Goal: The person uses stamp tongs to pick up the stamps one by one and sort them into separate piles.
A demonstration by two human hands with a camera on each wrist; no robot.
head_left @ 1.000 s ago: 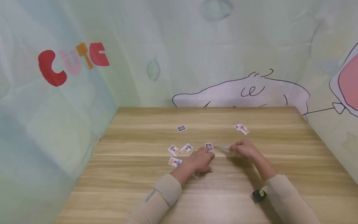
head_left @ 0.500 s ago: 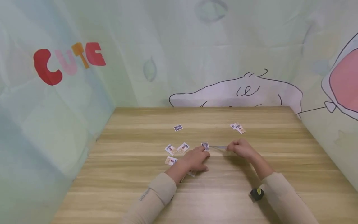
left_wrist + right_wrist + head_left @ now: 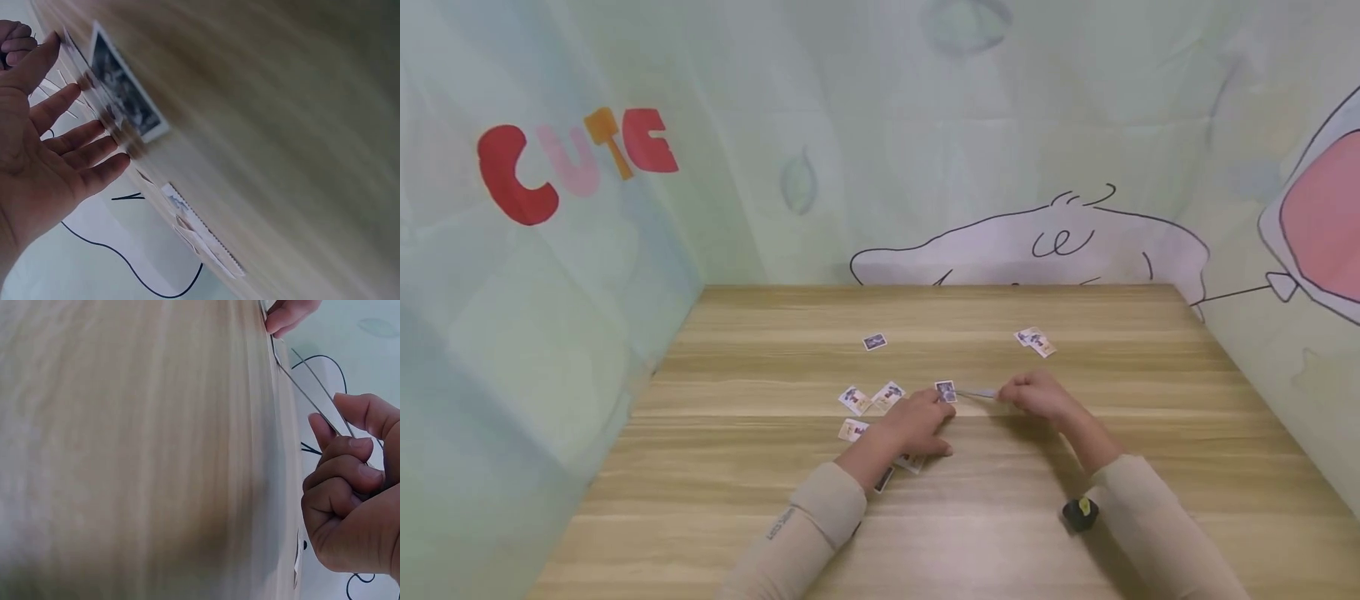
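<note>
My right hand (image 3: 1036, 395) holds a pair of thin metal tweezers (image 3: 976, 393) between thumb and curled fingers. In the right wrist view, the two prongs of the tweezers (image 3: 307, 395) stand apart, one reaching the tabletop beside the left hand. Their tip meets the right edge of a small dark postage stamp (image 3: 946, 391). My left hand (image 3: 912, 427) lies palm down, its fingers fairly straight, with a fingertip at that stamp's lower left edge. Under and beside its wrist lie a pale stamp (image 3: 912, 463) and a dark one (image 3: 884, 479), both partly covered.
Left of the left hand lie several pale stamps (image 3: 854, 400). A dark stamp (image 3: 875, 342) sits farther back, and overlapping pale stamps (image 3: 1037, 342) lie at the back right. A small black object with a yellow mark (image 3: 1080, 514) is beside the right sleeve. A printed cloth hangs behind the wooden table (image 3: 775, 350).
The head view has shifted slightly, so everything sits farther left. Both hands stay almost in place around the dark stamp. More of the dark stamp near the left wrist shows now.
</note>
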